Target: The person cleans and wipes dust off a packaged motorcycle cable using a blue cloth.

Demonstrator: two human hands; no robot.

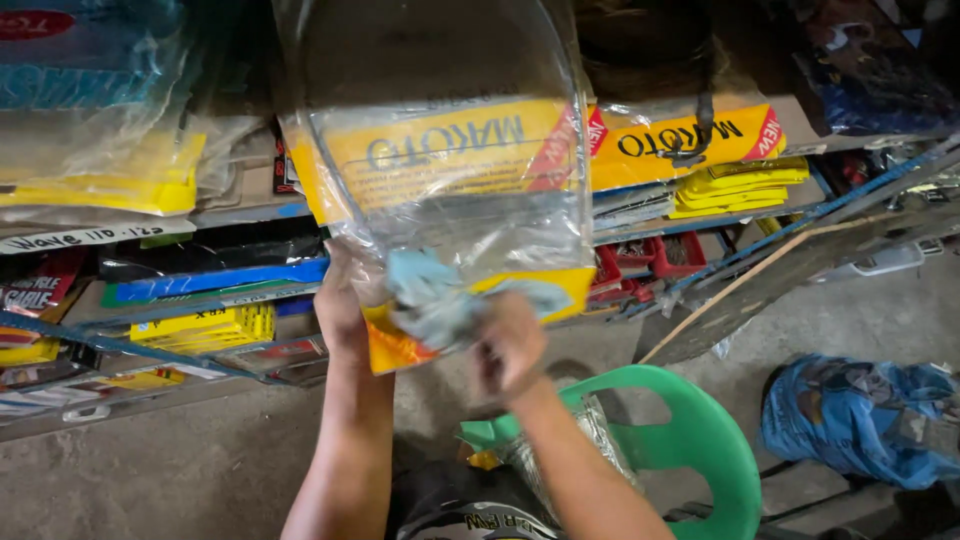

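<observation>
Left hand [340, 305] grips the lower left edge of a clear plastic sleeve with yellow card insert [440, 180], held up in front of the shelves, fingers hidden behind the plastic

Right hand [510, 345] clenched around a crumpled pale blue cloth [430, 295], pressed against the sleeve's lower front, just right of the left hand. Right hand is motion-blurred, so finger detail is unclear

Sleeve rises upright from both hands, top end running out of view above; yellow and red band across its middle, another yellow strip at the bottom between the hands

Behind the hands: cluttered wooden shelves [250, 205] stacked with flat packaged parts, yellow, blue and red. A second yellow-banded package [690, 140] lies on the shelf up and right of the right hand

Below the right forearm: green plastic chair [700, 440], backrest curve showing. Far right of that, a crumpled blue plastic bag [860, 415] on the grey concrete floor [150, 470]. A dark board [790, 270] leans from floor to shelf, right of the hands
</observation>
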